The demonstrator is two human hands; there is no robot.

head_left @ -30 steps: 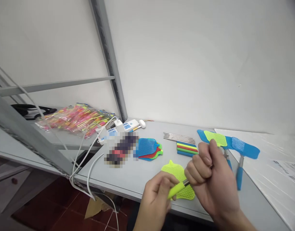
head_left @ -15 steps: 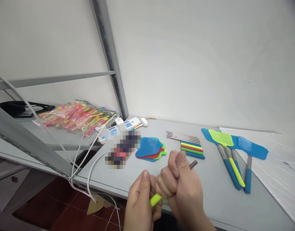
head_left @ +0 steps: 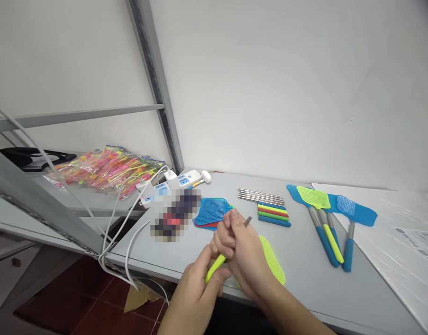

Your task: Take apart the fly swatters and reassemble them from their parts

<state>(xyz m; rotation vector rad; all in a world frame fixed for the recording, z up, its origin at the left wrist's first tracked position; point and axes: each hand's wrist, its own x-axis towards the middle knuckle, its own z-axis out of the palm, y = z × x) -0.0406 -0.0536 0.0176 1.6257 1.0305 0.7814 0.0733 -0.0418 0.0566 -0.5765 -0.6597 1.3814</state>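
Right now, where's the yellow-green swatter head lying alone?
In the head view, the yellow-green swatter head lies right of centre near the front edge of the table, partly hidden by the right hand.

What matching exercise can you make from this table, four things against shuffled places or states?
Things
1. Right hand
2. Loose metal rods
3. Loose blue fly-swatter head
4. Handled fly swatters

Places or states
A. Lying over a red head
B. On the right of the table
C. Metal rod end poking from its fist
D. Just behind the loose coloured grips

Pairs: 1-C, 2-D, 3-A, 4-B
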